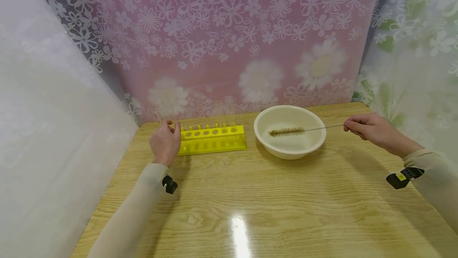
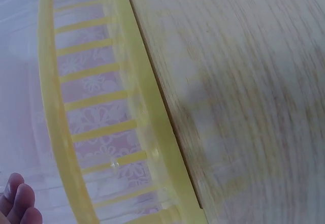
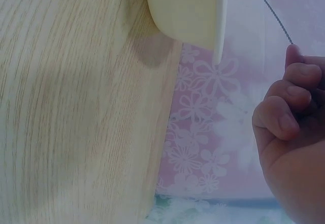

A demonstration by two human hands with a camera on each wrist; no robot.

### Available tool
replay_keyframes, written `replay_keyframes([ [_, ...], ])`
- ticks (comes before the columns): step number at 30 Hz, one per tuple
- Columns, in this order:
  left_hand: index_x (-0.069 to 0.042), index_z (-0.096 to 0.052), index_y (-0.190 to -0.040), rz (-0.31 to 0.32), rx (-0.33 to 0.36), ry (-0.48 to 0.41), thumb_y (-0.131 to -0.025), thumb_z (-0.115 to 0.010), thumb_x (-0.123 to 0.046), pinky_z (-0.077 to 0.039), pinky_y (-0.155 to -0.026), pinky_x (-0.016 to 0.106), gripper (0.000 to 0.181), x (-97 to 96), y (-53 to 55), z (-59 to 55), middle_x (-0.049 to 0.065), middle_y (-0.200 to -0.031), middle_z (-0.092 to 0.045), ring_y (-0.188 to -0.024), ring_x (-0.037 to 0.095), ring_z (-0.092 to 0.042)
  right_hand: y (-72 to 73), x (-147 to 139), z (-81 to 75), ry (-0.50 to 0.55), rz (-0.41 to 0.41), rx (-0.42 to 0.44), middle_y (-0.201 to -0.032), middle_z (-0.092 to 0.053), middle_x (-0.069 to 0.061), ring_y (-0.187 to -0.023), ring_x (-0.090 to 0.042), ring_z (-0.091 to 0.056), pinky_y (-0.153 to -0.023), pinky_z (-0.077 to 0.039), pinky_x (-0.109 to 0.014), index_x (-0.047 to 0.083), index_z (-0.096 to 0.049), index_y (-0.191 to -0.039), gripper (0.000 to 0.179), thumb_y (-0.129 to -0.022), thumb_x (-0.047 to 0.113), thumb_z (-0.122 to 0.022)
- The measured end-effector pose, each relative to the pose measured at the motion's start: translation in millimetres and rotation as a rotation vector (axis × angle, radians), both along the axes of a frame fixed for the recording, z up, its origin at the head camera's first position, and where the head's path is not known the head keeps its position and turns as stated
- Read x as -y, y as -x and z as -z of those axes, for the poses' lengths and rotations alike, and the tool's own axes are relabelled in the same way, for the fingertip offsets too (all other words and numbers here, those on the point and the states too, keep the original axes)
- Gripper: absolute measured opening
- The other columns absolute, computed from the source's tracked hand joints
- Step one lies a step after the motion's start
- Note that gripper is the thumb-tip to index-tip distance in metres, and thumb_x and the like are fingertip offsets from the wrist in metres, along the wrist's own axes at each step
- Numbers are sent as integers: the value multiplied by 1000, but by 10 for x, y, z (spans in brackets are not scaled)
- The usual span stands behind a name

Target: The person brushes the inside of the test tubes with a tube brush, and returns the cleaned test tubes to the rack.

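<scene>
At the left end of a yellow test tube rack (image 1: pixel 211 142), my left hand (image 1: pixel 165 142) has thumb and fingers bent around a clear glass test tube (image 1: pixel 171 111). The tube's upper part shows above the fingers; the grip itself is mostly hidden behind the hand. In the left wrist view, curled fingertips (image 2: pixel 23 203) appear beside the rack. My right hand (image 1: pixel 370 129) pinches the wire handle of a test tube brush (image 1: pixel 288 131). Its brown bristles lie level over the inside of a white basin (image 1: pixel 264 140), and the wire crosses the basin's right rim in the head view.
More clear test tubes (image 1: pixel 230 119) stand at the rack's right end, with bare holes between the two ends. Rack and basin sit side by side near the back of the wooden table (image 1: pixel 222 194). A pink flowered curtain (image 1: pixel 222 51) hangs behind.
</scene>
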State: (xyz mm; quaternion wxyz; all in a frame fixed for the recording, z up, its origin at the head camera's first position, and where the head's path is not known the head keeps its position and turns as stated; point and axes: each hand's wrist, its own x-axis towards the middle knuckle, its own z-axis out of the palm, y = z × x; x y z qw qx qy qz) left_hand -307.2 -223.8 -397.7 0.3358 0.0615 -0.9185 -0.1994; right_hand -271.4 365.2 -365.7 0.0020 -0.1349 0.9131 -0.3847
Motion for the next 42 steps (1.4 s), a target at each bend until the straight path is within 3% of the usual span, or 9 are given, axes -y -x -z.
replay_keyframes([
  [7, -4, -63, -103, 32, -54, -5, -103, -55, -39, -48, -54, 42, 36, 13, 20, -17, 10, -74, -71, -57, 28, -62, -3, -24, 19, 15, 13, 8, -63, -42, -6, -53, -21, -39, -55, -38, -33, -1, -65, -110, 40, -110, 31, -41],
  [11, -6, -62, -98, 81, -143, -11, -103, -53, -38, -43, -52, 39, 33, 34, 27, -70, 8, -70, -64, -55, 26, -55, 0, -57, 31, 14, -13, 5, -63, -41, -6, -53, -21, -38, -55, -37, -34, -2, -65, -109, 37, -111, 27, -41],
  [17, -5, -57, -94, 169, -294, -28, -103, -54, -32, -39, -54, 37, 28, 24, 25, -191, 11, -81, -55, -65, 25, -52, -9, -61, 32, 3, -18, -2, -63, -42, -7, -53, -21, -38, -54, -37, -33, -1, -64, -110, 36, -111, 26, -41],
  [22, -7, -55, -93, 236, -343, -38, -102, -54, -27, -44, -58, 40, 22, -25, 10, -238, 10, -79, -55, -68, 25, -55, -13, -28, 9, 3, -2, 15, -64, -43, -8, -54, -20, -38, -55, -38, -33, -1, -64, -112, 39, -111, 30, -40],
  [27, -4, -57, -100, 388, -304, -50, -101, -53, -15, -47, -68, 40, 12, -137, -40, -199, 11, -82, -56, -73, 25, -56, -10, -43, -2, 4, -25, 18, -63, -40, -8, -53, -21, -36, -55, -36, -33, -3, -62, -113, 37, -111, 26, -39],
  [33, -4, -57, -119, 557, -150, -97, -107, -43, -20, -39, -69, 36, 25, -340, -114, -146, 7, -87, -49, -73, 20, -44, -4, -61, -8, 9, -31, 12, -63, -40, -8, -53, -21, -36, -54, -35, -33, -3, -62, -114, 35, -111, 24, -40],
  [39, -11, -58, -124, 632, -37, -81, -109, -38, -29, -37, -65, 35, 31, -482, -158, -98, 5, -91, -45, -70, 18, -39, -20, -34, -32, 2, -31, -7, -68, -43, -8, -55, -20, -39, -54, -38, -33, 0, -64, -113, 36, -110, 28, -42],
  [42, -14, -58, -123, 652, 13, -50, -108, -41, -26, -37, -65, 36, 26, -521, -174, -55, 4, -94, -47, -73, 18, -40, -15, -52, -24, -15, -29, -14, -69, -44, -7, -56, -20, -39, -54, -38, -33, 0, -65, -116, 35, -110, 27, -43],
])
